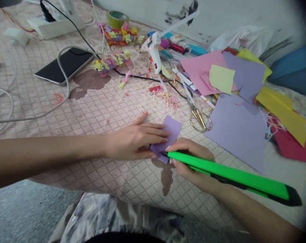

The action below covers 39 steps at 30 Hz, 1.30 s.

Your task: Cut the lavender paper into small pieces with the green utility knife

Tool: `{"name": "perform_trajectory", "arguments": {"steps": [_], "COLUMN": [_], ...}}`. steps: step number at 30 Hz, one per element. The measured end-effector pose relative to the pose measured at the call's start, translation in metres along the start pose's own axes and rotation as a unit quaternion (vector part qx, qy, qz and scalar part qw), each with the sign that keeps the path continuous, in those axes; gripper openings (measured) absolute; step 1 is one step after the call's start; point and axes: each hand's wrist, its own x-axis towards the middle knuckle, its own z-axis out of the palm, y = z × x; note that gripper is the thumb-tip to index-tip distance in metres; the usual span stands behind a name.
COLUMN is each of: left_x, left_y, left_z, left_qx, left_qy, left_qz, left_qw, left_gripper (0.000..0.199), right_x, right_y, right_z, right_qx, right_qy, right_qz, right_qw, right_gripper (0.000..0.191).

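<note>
My left hand point(137, 140) lies flat with its fingers spread, holding down a small piece of purple paper point(172, 130) on the cloth. In my right hand point(193, 162) is a long bright green pen point(226, 172) with a black end. The pen's dark tip touches or hovers just over the lower part of the purple paper; I cannot tell which. Gold-handled scissors point(200, 119) lie just beyond my right hand. Small pink and yellow paper scraps point(167, 98) are scattered past the fingers of my left hand.
A white glue gun point(154, 50) stands among craft bits, its black cord trailing. Coloured paper sheets point(239, 131) overlap on the right. Paper-flower strips point(112, 62), a tape roll point(117, 19), a black-screened phone point(65, 65) and a power strip point(55, 27) occupy the far left.
</note>
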Motion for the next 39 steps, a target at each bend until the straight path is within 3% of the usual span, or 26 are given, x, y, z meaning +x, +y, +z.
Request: {"name": "perform_trajectory", "arguments": {"steps": [8, 22, 39], "left_x": [0.003, 0.004, 0.005], "left_y": [0.0, -0.002, -0.002], "left_z": [-0.003, -0.004, -0.004], "left_qx": [-0.029, -0.031, -0.043], "left_qy": [-0.021, -0.034, -0.022], "left_qz": [-0.004, 0.007, 0.02], "left_qw": [0.999, 0.999, 0.999], "left_gripper": [0.046, 0.045, 0.047], "right_x": [0.005, 0.01, 0.011], "right_y": [0.004, 0.01, 0.013], "right_z": [-0.005, -0.008, -0.007], "right_qx": [0.043, 0.058, 0.064], "right_qy": [-0.03, -0.079, -0.083], "right_qz": [-0.002, -0.017, -0.02], "right_qw": [0.999, 0.995, 0.994], "right_gripper": [0.021, 0.024, 0.023]}}
